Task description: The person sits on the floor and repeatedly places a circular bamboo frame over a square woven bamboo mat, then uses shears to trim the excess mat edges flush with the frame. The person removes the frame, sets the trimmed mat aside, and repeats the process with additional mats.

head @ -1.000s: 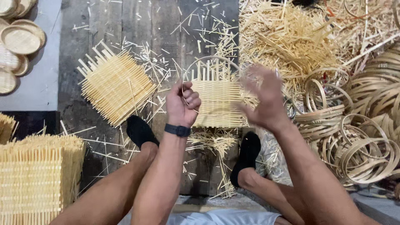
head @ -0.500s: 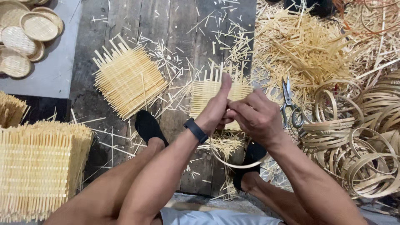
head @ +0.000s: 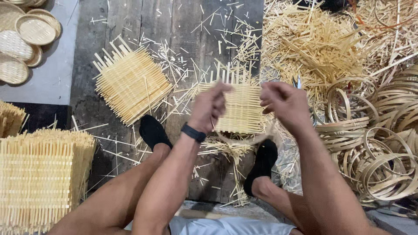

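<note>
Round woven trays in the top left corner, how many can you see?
5 at least: one round woven tray faces up whole, two lie below it, two are cut by the frame. Others may be hidden.

I have both forearms stretched forward over my bare knees, hands raised side by side with a small gap between them. My left hand [head: 210,105], a dark band on its wrist, curls its fingers in a pinch. My right hand [head: 285,102] is loosely clenched, knuckles up
</note>
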